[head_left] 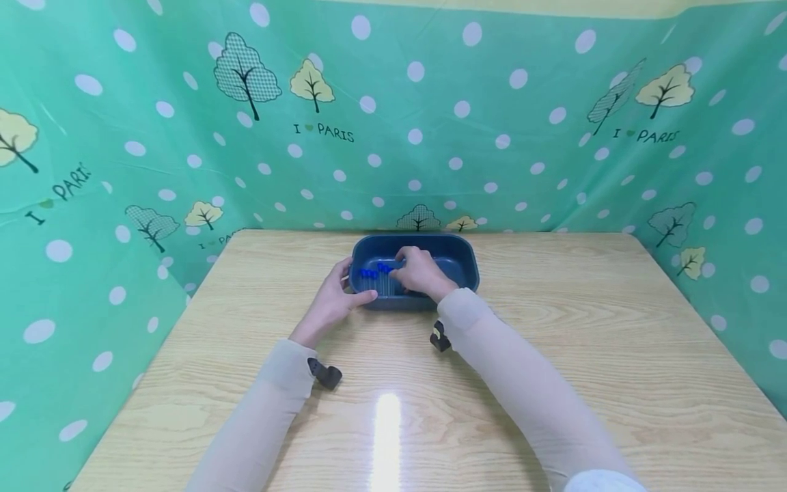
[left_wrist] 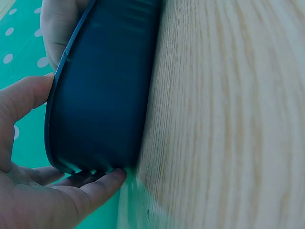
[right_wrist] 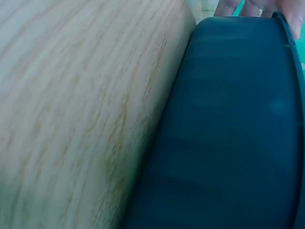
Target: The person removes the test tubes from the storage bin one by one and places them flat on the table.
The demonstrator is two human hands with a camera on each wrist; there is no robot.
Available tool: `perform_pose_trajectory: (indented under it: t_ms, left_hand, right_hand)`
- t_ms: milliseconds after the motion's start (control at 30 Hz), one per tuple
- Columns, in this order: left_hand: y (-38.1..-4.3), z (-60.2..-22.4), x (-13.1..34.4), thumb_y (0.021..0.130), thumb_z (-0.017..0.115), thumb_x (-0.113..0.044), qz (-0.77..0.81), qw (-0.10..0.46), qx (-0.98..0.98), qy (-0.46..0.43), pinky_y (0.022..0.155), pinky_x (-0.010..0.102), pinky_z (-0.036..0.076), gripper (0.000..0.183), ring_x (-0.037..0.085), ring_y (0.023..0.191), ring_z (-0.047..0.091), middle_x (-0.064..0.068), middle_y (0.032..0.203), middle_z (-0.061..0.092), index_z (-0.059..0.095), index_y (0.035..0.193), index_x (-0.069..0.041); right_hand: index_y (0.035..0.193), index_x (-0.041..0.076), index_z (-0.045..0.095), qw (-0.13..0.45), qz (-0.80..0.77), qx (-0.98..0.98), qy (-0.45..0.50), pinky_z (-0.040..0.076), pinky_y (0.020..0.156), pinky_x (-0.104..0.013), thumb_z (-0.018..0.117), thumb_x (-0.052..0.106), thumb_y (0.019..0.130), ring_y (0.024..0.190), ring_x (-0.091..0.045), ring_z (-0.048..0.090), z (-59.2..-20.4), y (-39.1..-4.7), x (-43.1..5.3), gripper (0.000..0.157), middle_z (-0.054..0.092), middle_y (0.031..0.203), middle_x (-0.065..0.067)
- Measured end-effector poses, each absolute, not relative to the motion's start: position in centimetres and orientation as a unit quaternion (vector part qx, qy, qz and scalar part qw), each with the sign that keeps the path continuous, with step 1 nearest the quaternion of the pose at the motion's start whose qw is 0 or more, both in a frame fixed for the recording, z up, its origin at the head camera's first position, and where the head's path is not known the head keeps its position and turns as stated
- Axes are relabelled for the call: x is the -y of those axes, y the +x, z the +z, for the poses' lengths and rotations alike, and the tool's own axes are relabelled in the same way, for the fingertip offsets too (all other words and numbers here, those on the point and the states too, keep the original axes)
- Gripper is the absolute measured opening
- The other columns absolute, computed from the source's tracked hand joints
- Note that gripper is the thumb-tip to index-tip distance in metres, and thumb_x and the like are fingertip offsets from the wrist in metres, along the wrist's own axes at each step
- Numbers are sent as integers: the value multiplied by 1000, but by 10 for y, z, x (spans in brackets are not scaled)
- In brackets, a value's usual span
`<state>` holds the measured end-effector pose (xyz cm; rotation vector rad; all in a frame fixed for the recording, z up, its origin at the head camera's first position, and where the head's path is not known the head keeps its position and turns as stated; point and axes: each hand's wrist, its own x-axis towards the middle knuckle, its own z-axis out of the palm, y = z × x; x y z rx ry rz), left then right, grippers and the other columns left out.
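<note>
A dark blue plastic basin (head_left: pixel 461 263) with rounded corners stands on the table. My left hand (head_left: pixel 335 297) grips its left end; the left wrist view has the thumb (left_wrist: pixel 35 93) at the rim and the other fingers against the end wall. Inside, small bright blue pieces (head_left: pixel 369 274) lie in two short rows at the left, near ridges in the basin floor. My right hand (head_left: pixel 421 272) reaches over the front rim, fingers bent down with their tips right at the blue pieces. I cannot tell whether they pinch one. In the right wrist view the basin's outer wall (right_wrist: pixel 228 119) hides that hand.
The wood-grain table (head_left: pixel 553 355) extends to both sides and in front of the basin. A green dotted curtain (head_left: pixel 418 164) hangs right behind the basin and along both sides. Black wrist cameras (head_left: pixel 326 374) sit on the sleeves, low over the tabletop.
</note>
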<state>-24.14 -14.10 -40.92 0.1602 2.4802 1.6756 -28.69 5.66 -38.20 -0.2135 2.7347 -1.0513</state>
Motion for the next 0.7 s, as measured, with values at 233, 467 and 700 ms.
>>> perform_pose_trajectory:
  t_ms: [233, 467, 700]
  left_hand:
    - [-242, -409, 140, 80, 78, -26, 558, 68, -825, 55, 106, 47, 36, 92, 35, 135, 35, 13, 151, 31, 22, 151, -13]
    - [-241, -408, 140, 80, 78, -25, 559, 64, -824, 58, 106, 48, 36, 92, 36, 135, 35, 15, 151, 31, 22, 151, -11]
    - [-242, -407, 139, 80, 78, -25, 559, 63, -825, 59, 106, 48, 36, 91, 36, 134, 36, 15, 150, 31, 22, 151, -11]
  right_hand:
    - [129, 1, 52, 121, -361, -922, -75, 55, 56, -30, 65, 16, 91, 64, -24, 67, -383, -291, -53, 42, 65, 85, -11]
    - [130, 2, 51, 131, -332, -931, -73, 54, 60, -30, 64, 17, 91, 61, -18, 66, -385, -294, -47, 44, 63, 91, -9]
    - [134, 3, 49, 138, -316, -936, -70, 53, 66, -32, 63, 18, 92, 61, -16, 65, -387, -296, -43, 46, 63, 95, -9]
